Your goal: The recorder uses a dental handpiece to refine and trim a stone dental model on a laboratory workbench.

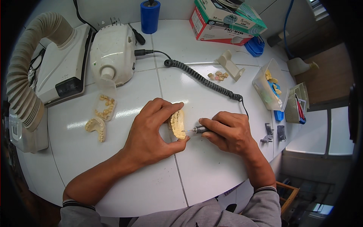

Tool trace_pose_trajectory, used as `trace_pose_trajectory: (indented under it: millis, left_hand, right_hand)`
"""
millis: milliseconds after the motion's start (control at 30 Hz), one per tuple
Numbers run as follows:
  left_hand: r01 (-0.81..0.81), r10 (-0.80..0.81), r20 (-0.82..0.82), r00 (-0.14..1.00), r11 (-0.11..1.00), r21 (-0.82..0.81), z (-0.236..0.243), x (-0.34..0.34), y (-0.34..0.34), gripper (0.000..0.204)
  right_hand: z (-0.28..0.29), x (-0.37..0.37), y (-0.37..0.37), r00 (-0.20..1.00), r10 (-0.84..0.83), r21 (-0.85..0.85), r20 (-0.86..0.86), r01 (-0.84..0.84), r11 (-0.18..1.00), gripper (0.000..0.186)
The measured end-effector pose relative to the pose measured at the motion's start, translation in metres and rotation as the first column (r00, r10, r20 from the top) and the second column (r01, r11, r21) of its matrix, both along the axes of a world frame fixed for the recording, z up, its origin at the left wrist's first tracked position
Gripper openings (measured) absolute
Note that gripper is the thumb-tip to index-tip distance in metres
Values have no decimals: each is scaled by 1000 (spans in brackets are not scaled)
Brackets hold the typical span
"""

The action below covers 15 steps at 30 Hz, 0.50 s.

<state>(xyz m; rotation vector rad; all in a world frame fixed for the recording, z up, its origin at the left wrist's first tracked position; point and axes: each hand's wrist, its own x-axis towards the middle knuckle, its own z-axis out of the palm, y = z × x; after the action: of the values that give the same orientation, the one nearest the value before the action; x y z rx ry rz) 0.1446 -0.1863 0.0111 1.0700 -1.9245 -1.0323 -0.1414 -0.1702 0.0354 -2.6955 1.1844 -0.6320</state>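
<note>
Between the thumb and fingers of my left hand (151,130) is a yellow plaster dental model (177,124), its row of teeth turned toward the palm. Dark handwriting runs along its upper part. My right hand (228,132) grips a dental handpiece (201,129) like a pen. The thin metal bur at its tip reaches the lower part of the model and seems to touch it. From behind the right hand a black coiled cord (206,81) leads to a white control box (112,55).
Left of my hands lie another dental model (96,128) and a clear tray of yellow teeth pieces (105,108). A ribbed suction hose (22,72) arches at far left. Farther back stand a blue cylinder (150,19) and mask boxes (227,24). A plastic bin (266,90) sits right.
</note>
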Motion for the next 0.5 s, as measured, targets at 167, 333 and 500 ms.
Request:
trace_pose_trajectory:
  millis: [167,333,500]
  left_hand:
    - [6,-6,22,1000,999,-38,0,1,-1,71]
    - [12,-12,-8,1000,1000,-20,1,0,-2,72]
    - [16,-16,-10,1000,999,-37,0,0,-2,73]
  right_hand:
    - [1,1,0,1000,-5,-9,-1,5,1000,32]
    - [1,4,1,999,-44,-25,-13,44,999,31]
    - [2,3,1,1000,-27,-10,-14,27,1000,32]
